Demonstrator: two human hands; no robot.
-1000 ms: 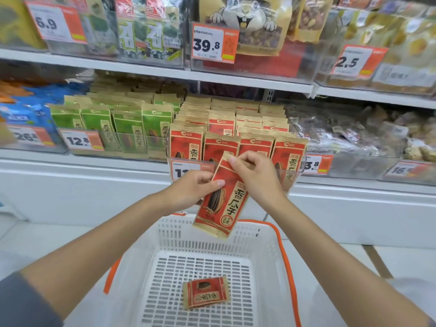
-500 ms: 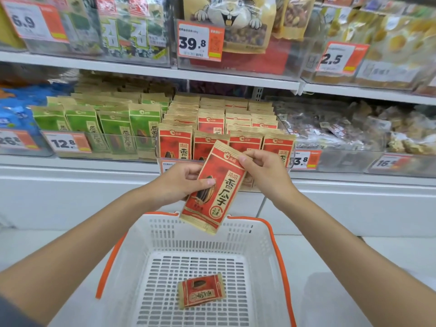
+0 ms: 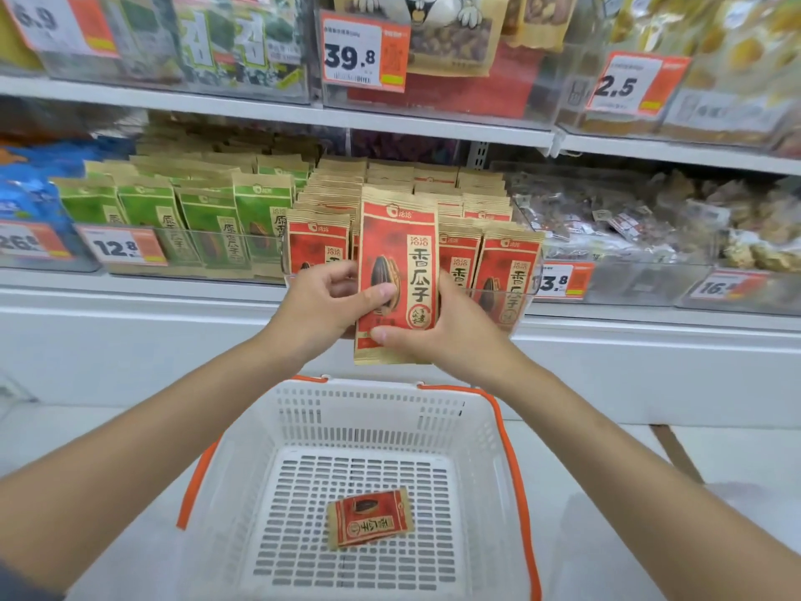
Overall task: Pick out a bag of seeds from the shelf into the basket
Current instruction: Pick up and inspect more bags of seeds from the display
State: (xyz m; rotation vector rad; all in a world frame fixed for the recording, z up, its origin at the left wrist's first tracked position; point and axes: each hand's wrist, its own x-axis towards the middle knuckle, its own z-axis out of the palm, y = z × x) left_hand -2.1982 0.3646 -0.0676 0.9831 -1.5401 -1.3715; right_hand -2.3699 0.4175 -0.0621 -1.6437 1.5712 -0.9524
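Grip: left hand [image 3: 323, 308], right hand [image 3: 450, 336], 香瓜子 bag [image 3: 401, 249] (tag [image 3: 563, 280] maybe 13.8)

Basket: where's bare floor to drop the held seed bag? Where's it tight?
Bare: grid floor between the small red packet and the far wall of the basket, plus strips beside it to either side wall. Crowded: the red bags on the shelf stand packed, directly behind the held seed bag.
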